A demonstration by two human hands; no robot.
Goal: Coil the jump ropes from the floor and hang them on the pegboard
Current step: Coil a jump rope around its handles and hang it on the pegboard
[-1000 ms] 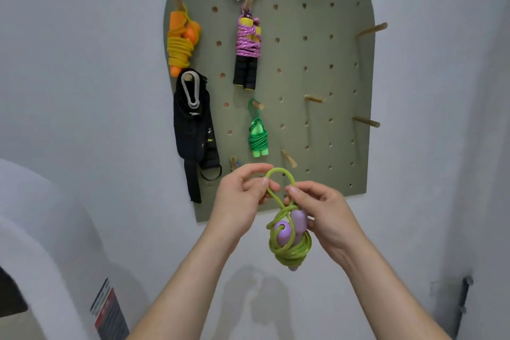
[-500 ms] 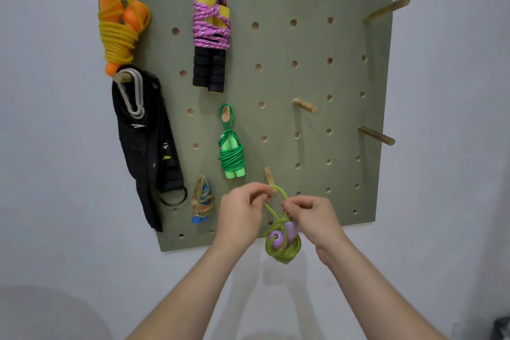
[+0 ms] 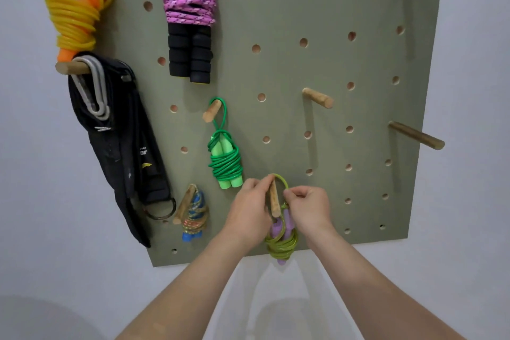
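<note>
Since the loop must clear the tip of the wooden peg point(image 3: 274, 199) before the bundle can hang, I judge both hands are holding it spread. The left hand point(image 3: 249, 211) pinches the loop just left of the peg, and the right hand point(image 3: 309, 208) pinches it just right. The lime-green jump rope point(image 3: 281, 243) arches over the peg's base, with its coil and purple handles dangling directly below the peg, between my view's two wrists.

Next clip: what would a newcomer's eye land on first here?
The left hand and right hand, low at centre, pinch the loop of a lime-green jump rope at a wooden peg near the bottom edge of the pegboard. Above left hang bright coiled ropes: a pink rope, yellow rope and green rope.
</note>
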